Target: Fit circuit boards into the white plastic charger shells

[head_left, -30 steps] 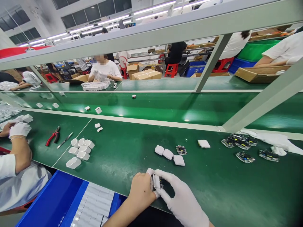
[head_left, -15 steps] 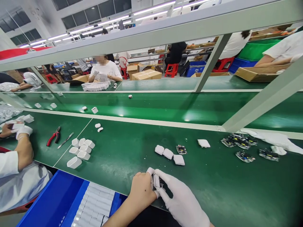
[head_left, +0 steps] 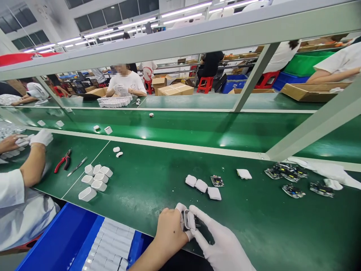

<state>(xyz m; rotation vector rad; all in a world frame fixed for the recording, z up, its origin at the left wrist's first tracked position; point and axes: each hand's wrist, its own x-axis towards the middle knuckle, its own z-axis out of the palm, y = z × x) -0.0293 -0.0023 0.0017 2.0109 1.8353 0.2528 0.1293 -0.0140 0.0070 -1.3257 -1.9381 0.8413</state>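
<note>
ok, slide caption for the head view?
Both hands press a small white casing together over the green bench.

We pinch a white charger shell (head_left: pixel 188 220) between our left hand (head_left: pixel 170 229) and gloved right hand (head_left: pixel 218 242) over the green desk (head_left: pixel 158 177).

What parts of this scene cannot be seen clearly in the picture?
- Head view: the small white part is mostly covered by the left hand and the gloved right hand; its inside is unclear.
- The circuit boards at the right are too small to read.
- The blue bin is cut off by the bottom edge.
- The co-worker's hands at the left edge hide what they hold.
</note>
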